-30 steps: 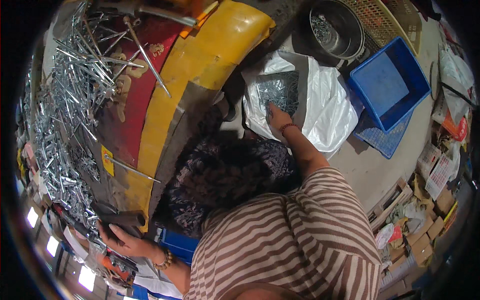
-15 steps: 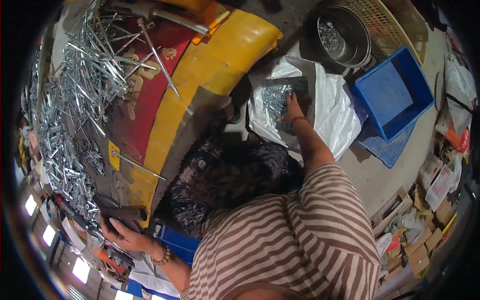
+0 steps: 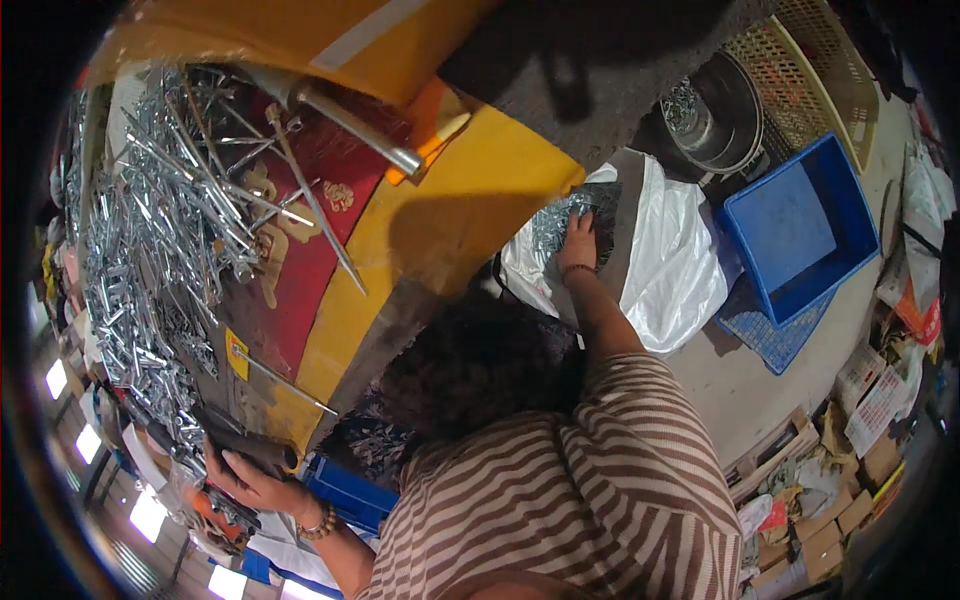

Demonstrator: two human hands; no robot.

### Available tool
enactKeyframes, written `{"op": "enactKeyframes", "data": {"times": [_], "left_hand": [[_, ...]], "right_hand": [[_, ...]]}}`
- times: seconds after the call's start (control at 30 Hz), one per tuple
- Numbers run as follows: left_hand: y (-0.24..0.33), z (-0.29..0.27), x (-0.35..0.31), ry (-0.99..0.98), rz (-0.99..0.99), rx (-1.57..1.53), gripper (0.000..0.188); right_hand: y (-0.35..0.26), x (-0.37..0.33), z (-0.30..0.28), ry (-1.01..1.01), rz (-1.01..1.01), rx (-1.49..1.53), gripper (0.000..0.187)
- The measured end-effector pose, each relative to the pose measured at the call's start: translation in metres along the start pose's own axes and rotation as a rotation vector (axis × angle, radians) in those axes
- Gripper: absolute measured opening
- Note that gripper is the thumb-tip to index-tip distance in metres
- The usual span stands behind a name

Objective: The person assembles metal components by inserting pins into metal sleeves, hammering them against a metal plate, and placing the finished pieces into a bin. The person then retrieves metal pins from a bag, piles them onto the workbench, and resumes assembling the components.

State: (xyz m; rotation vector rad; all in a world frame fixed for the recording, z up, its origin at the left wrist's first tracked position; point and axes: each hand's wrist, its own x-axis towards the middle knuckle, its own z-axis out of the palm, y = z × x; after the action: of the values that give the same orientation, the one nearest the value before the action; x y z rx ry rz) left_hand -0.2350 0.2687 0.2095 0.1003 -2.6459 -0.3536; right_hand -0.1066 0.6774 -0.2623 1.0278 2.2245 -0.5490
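Note:
My right hand [image 3: 578,243] reaches into a white woven sack [image 3: 675,255], its fingers apart over a heap of small silvery metal pieces [image 3: 550,226] inside. A beaded band circles that wrist. At the lower left, my left hand [image 3: 258,487] rests against a dark tube-shaped piece [image 3: 262,449], thumb apart from the fingers; some fingertips are hidden. Beyond it spreads a big pile of shiny metal rods and bolts [image 3: 145,330]. A single thin rod [image 3: 290,384] lies across the yellow edge of the work surface [image 3: 505,150].
A metal pot [image 3: 735,105] holding small parts stands behind the sack, beside a cream plastic basket [image 3: 850,110]. An open blue bin [image 3: 785,240] is at the right. Orange material [image 3: 250,45] with a pale strip overhangs the far side. Cardboard scraps [image 3: 820,545] lie lower right.
The right hand has shifted slightly left and its fingers have spread over the metal pieces. The orange material now covers more of the far side. The left hand has stayed at the dark tube.

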Motion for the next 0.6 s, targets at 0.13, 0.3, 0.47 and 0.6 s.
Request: {"op": "enactKeyframes", "data": {"times": [0.13, 0.3, 0.47, 0.6], "left_hand": [[0.001, -0.005, -0.001, 0.010, 0.019, -0.002, 0.039], [-0.004, -0.002, 0.002, -0.024, 0.050, 0.030, 0.040], [0.001, -0.005, 0.000, -0.020, 0.069, 0.064, 0.040], [0.001, -0.003, 0.000, 0.004, 0.029, 0.013, 0.039]], "right_hand": [[-0.004, -0.007, 0.004, 0.136, -0.226, -0.352, 0.095], [0.012, 0.011, 0.021, 0.206, -0.074, -0.353, 0.087], [0.013, 0.009, 0.012, 0.055, -0.337, -0.481, 0.062], [0.019, 0.011, 0.025, 0.346, -0.284, -0.172, 0.076]]}}
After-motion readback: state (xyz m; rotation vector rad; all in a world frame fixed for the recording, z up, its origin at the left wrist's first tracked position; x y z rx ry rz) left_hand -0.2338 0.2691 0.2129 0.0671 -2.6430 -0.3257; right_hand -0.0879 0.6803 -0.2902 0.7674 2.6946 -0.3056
